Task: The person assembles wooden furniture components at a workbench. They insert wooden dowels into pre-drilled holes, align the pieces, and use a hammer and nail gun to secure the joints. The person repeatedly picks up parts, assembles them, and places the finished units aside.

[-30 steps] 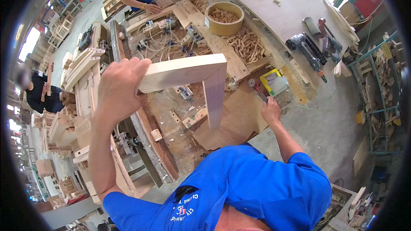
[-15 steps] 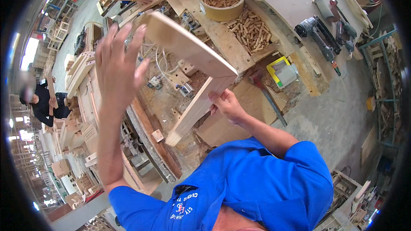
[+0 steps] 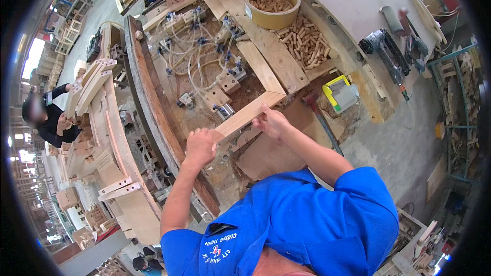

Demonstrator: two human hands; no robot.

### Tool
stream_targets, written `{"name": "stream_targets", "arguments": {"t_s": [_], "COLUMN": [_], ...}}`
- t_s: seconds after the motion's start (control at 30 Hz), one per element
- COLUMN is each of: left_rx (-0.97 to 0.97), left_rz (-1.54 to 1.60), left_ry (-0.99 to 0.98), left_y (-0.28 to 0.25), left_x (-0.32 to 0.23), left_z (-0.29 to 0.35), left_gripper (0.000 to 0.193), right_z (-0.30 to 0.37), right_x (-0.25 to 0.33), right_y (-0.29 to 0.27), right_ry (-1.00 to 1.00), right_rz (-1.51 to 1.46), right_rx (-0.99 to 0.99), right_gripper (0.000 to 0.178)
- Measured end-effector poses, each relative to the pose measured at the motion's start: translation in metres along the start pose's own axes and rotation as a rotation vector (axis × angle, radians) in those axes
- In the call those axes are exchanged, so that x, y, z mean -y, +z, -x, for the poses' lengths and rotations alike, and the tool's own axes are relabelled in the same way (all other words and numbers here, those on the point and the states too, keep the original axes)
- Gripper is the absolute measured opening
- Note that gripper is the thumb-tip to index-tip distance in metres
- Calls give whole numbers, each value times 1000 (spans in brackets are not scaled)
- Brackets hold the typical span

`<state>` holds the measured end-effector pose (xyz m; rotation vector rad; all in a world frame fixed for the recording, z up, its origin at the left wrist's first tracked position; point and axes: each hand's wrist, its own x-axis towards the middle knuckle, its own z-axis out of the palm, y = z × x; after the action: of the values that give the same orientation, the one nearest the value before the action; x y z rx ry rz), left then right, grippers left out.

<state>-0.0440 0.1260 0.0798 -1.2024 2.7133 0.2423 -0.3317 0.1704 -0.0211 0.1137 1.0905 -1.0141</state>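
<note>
Fingers of the left hand (image 3: 200, 145) curl over the near end and those of the right hand (image 3: 272, 122) pinch the corner of the L-shaped wooden frame (image 3: 255, 108), seating it flat among clamps (image 3: 225, 108) on the bench (image 3: 153, 102).

Under my left hand (image 3: 200, 145) and right hand (image 3: 272, 122) lies a pale L-shaped frame of planed wood (image 3: 258, 79), smooth, matt and unvarnished. It rests on a dark, rough, dust-caked wooden jig table (image 3: 153, 107) strung with glossy clear plastic hoses (image 3: 197, 56). Beside it, short bare-wood dowels (image 3: 307, 41) lie loose, and my blue shirt (image 3: 307, 225) is soft matt cloth.
</note>
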Motion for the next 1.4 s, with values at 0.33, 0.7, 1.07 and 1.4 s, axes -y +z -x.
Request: {"name": "stream_targets", "arguments": {"t_s": [0.33,0.7,1.07,1.4], "left_rx": [-163,-70,-41,-175], "left_rz": [80,97,36,184], "left_ry": [-56,-40,-73,-150], "left_y": [23,35,57,76], "left_x": [-22,-27,-14,-18], "left_z": [-2,1,21,-5], "left_gripper": [49,53,44,30], "right_z": [84,-1,-4,6], "right_x": [39,61,72,30], "right_y": [-27,-5,6,5], "right_ry": [-875,-1214,-1071,-1232], "right_rz": [1431,2230,2370,2694], "right_rx": [-215,191,256,-27], "right_gripper": [40,38,34,62]}}
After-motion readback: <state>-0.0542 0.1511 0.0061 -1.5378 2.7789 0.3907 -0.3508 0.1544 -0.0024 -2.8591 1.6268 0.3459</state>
